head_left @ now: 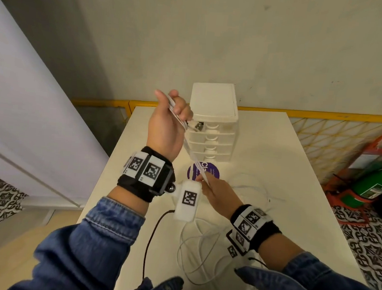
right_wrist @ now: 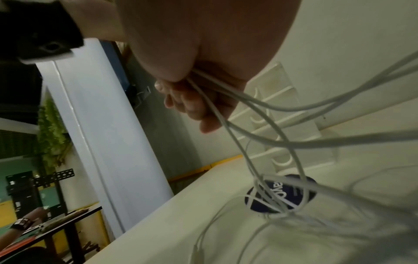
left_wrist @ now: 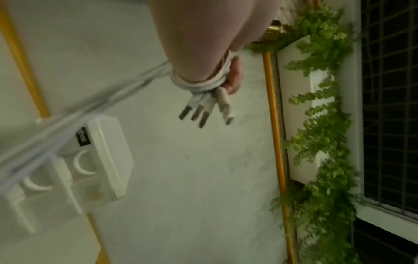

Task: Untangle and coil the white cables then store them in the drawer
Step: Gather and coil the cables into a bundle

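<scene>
Both hands stretch a bundle of white cables above the worktop.

The left hand (head_left: 167, 122) is raised, fingers curled round the cables (head_left: 190, 149) – several USB plugs (left_wrist: 201, 111) stick out below its fist. From there the strands run taut down to the right hand (head_left: 216, 191), which pinches them between thumb and fingers; beneath and beside that hand the slack lies in loose loops (head_left: 202, 255) on the white worktop (head_left: 295, 199). Just beyond the left hand stands the small drawer unit (head_left: 213, 123), drawers closed – a purple round sticker (head_left: 213, 171) lies before it.
</scene>
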A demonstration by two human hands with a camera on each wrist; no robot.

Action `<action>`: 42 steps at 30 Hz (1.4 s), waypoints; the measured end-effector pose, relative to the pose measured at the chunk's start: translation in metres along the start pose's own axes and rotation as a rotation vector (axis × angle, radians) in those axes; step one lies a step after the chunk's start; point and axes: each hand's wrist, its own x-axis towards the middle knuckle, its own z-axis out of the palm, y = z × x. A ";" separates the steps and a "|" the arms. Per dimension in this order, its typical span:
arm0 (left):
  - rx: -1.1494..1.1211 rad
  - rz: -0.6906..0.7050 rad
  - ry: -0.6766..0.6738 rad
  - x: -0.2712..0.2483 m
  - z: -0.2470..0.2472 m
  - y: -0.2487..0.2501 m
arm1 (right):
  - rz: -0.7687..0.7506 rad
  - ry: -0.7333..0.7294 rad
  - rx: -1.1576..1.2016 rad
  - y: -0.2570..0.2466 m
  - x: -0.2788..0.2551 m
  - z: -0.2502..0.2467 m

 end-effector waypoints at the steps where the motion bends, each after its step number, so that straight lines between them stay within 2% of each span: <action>1: 0.060 0.045 0.057 0.003 -0.004 -0.002 | -0.002 0.001 -0.016 -0.002 -0.001 0.000; 4: 0.454 0.177 0.141 0.006 -0.019 -0.009 | -0.081 0.053 -0.009 -0.006 -0.003 -0.005; 7: 1.052 0.200 0.083 0.004 -0.040 -0.017 | -0.164 0.140 0.059 -0.007 -0.004 -0.014; 10: 1.474 -0.013 -0.115 -0.001 -0.055 -0.022 | -0.260 0.299 0.091 -0.010 -0.002 -0.029; 12: 1.549 -0.209 -0.243 -0.008 -0.054 -0.023 | -0.276 0.350 0.093 -0.011 0.002 -0.041; 14: 1.454 -0.406 -0.330 -0.018 -0.048 -0.024 | -0.254 0.386 0.109 -0.013 0.008 -0.052; 17: 1.131 -0.664 -0.409 -0.026 -0.039 -0.027 | -0.220 0.417 0.145 -0.010 0.017 -0.064; 22: 0.717 -0.699 -0.449 -0.026 -0.031 -0.028 | -0.231 0.395 0.127 -0.005 0.023 -0.061; 25: 0.450 -0.713 -0.417 -0.023 -0.026 -0.025 | -0.159 0.373 0.194 -0.003 0.026 -0.053; 29: 0.095 -0.598 -0.471 -0.021 -0.014 -0.021 | -0.091 0.322 0.303 -0.002 0.024 -0.041; 31: -0.021 -0.514 -0.424 -0.017 -0.009 -0.018 | -0.064 0.282 0.303 -0.002 0.023 -0.036; 38: -0.121 -0.170 -0.267 -0.002 0.003 0.001 | 0.089 0.117 0.260 0.007 0.015 -0.019; 40: -0.119 -0.090 -0.175 0.005 0.004 0.005 | 0.082 0.083 0.243 0.008 0.012 -0.014; 42: -0.022 -0.001 -0.064 0.008 0.003 0.002 | 0.025 0.034 0.214 0.004 0.010 -0.011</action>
